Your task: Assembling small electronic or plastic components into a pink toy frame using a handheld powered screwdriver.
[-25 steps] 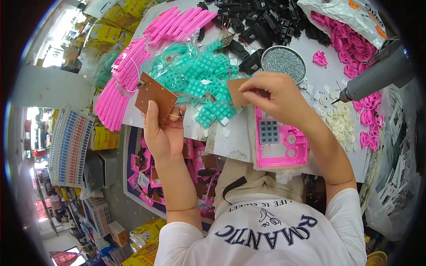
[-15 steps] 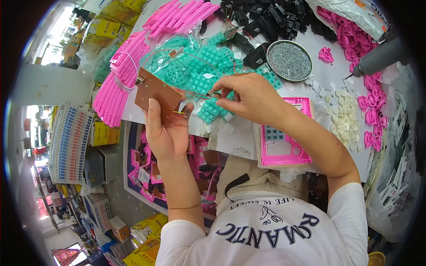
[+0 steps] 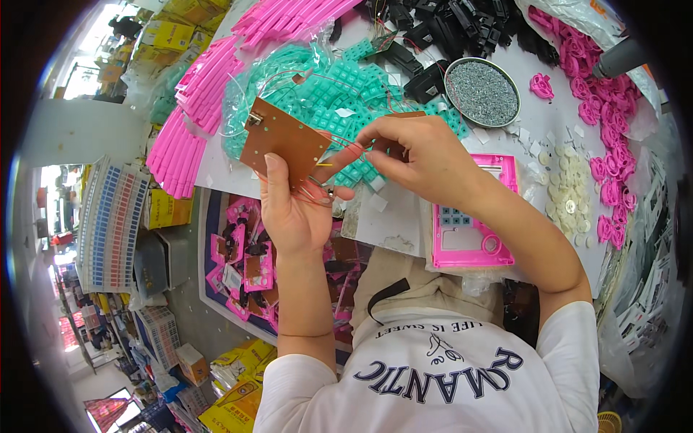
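My left hand (image 3: 297,220) is closed around a brown circuit board (image 3: 283,141), tilted, its thumb lying on the board's near edge. A small metal part (image 3: 254,119) sits at its upper left corner. Thin red wires (image 3: 345,142) run from the board to my right hand (image 3: 426,155), whose thumb and forefinger pinch them. What sits right at those fingertips is partly hidden. Another brown board edge (image 3: 408,114) shows just behind my right hand. Below it, a pink plastic casing (image 3: 473,249) with grey-blue keys lies on the table. Green rubber keypads (image 3: 354,83) lie beyond my hands.
Pink plastic strips (image 3: 195,90) are stacked at the left. Black plastic parts (image 3: 462,29) lie at the back beside a round tin of screws (image 3: 482,92). White discs (image 3: 570,191) and pink rings (image 3: 610,144) cover the right, under a grey screwdriver (image 3: 619,58). Lower left, a bin holds pink assemblies (image 3: 258,270).
My left hand has moved right with the circuit board, nearer my right hand. My right hand has shifted slightly right, still pinching at the wires.
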The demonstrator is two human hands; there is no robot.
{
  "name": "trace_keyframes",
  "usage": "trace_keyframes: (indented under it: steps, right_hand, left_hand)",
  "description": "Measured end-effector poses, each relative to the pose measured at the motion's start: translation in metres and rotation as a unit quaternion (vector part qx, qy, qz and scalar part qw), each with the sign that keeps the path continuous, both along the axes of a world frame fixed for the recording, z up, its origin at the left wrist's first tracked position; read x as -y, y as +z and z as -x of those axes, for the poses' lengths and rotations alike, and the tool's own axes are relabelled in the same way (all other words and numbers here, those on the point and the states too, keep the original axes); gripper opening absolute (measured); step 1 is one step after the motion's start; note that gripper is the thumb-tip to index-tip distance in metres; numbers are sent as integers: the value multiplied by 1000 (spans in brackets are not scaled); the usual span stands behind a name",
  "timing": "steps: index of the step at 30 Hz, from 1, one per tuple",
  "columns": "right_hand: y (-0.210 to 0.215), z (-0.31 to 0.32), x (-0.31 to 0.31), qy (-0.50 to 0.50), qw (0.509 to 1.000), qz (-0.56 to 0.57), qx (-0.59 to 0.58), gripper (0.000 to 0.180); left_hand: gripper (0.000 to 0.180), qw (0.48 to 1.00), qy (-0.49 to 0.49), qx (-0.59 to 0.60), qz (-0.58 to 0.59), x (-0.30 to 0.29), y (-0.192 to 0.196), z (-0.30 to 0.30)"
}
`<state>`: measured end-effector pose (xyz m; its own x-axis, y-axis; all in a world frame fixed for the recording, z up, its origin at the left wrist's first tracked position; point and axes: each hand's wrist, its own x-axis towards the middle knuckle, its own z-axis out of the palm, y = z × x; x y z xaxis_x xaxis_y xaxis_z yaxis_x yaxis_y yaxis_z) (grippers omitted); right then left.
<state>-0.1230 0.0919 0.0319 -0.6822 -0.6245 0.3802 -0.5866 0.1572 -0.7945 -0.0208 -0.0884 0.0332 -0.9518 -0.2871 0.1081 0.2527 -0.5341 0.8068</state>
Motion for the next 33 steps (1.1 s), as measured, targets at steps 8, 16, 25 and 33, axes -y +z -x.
trace_keyframes:
  steps: [8, 16, 25, 33]
  right_hand:
    - [0, 3, 0, 14, 1000, -8, 12, 13]
    - [1, 3, -4, 10, 999, -3, 31, 15]
    - [-4, 6, -8, 25, 992, 55, 111, 15]
    - [-14, 5, -6, 18, 989, 100, 108, 13]
  left_hand:
    - [49, 995, -49, -26, -84, -5, -9, 6]
    - [53, 997, -33, -36, -52, -1, -8, 1]
    - [49, 986, -100, -85, -99, 24, -25, 2]
    - [53, 980, -17, 10, -200, 1, -19, 7]
